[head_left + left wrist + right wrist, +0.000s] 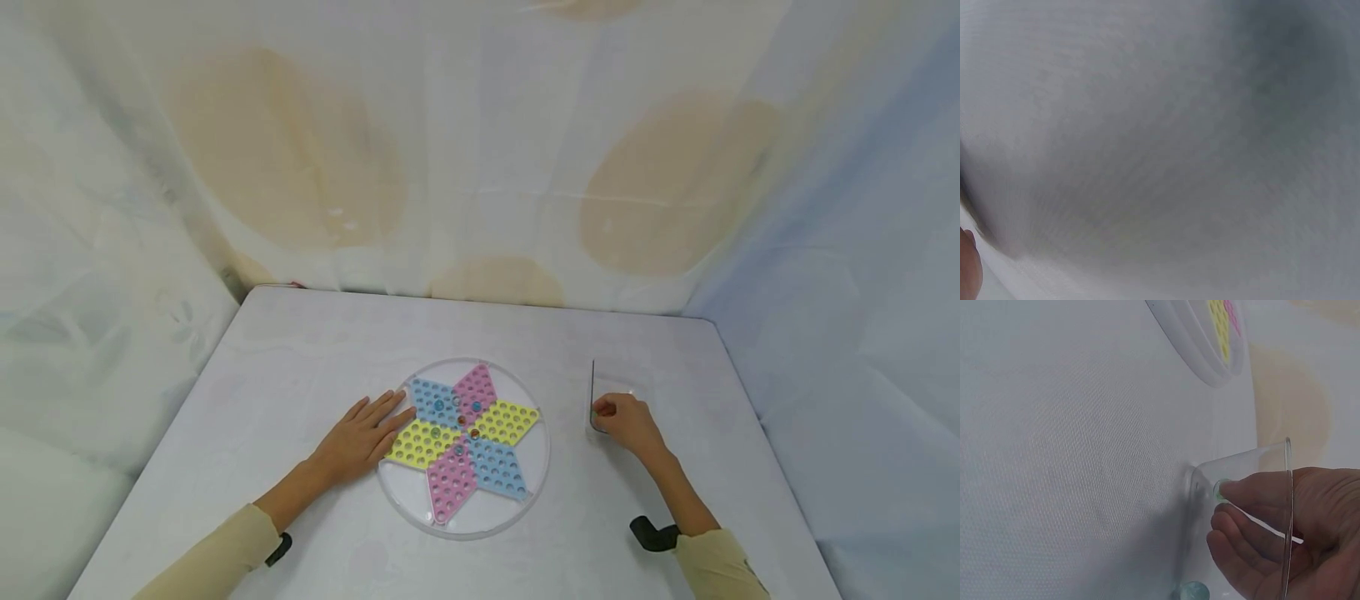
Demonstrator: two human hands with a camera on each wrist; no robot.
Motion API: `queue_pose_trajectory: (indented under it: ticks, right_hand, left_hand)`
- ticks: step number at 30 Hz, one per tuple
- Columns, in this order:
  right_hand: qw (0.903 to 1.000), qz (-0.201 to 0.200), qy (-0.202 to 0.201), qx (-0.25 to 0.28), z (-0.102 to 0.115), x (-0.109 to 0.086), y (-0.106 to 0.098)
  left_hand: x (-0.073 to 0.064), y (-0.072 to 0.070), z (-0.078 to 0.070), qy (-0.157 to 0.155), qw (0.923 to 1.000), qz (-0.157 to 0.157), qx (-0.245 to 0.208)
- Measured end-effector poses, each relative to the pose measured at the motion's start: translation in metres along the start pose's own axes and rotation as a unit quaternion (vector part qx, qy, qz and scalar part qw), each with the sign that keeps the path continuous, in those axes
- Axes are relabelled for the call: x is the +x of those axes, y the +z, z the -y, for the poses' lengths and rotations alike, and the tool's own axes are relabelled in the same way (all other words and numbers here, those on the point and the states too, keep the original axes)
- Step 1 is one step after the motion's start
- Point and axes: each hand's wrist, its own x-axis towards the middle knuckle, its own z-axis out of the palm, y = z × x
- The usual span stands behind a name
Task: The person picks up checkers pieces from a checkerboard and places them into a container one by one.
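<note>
A round Chinese checkers board (536,467), with a star of pink, yellow and blue points, lies on the table. Several marbles sit in its holes around the middle, one of them a blue marble (439,406). My left hand (362,440) rests with spread, straight fingers on the board's left edge. Off to the right, my right hand (628,421) reaches into a clear plastic box (1241,456). Thumb and fingertips pinch a greenish marble (1219,491), seen through the box wall. Below that hand, a teal marble (1194,591) lies in the box.
A white cloth covers the table (300,333). Patterned curtains (487,167) hang close behind it and along both sides. A dark strap piece (652,535) sits at the right wrist. The left wrist view is mostly blurred, pale cloth.
</note>
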Motion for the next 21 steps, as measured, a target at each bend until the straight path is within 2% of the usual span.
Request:
queue_pose_trajectory:
  ticks: [11, 21]
  right_hand:
    - [1.0, 0.004, 0.006, 0.006, -0.0013, 0.0012, 0.0006]
    - [0.9999, -0.009, 0.005, -0.003, -0.0024, 0.0013, -0.0008]
  left_hand:
    - [-0.0003, -0.0014, -0.0011, 0.0, 1.0, -0.001, 0.002]
    - [0.0003, 0.0005, 0.0001, 0.001, 1.0, -0.003, 0.005]
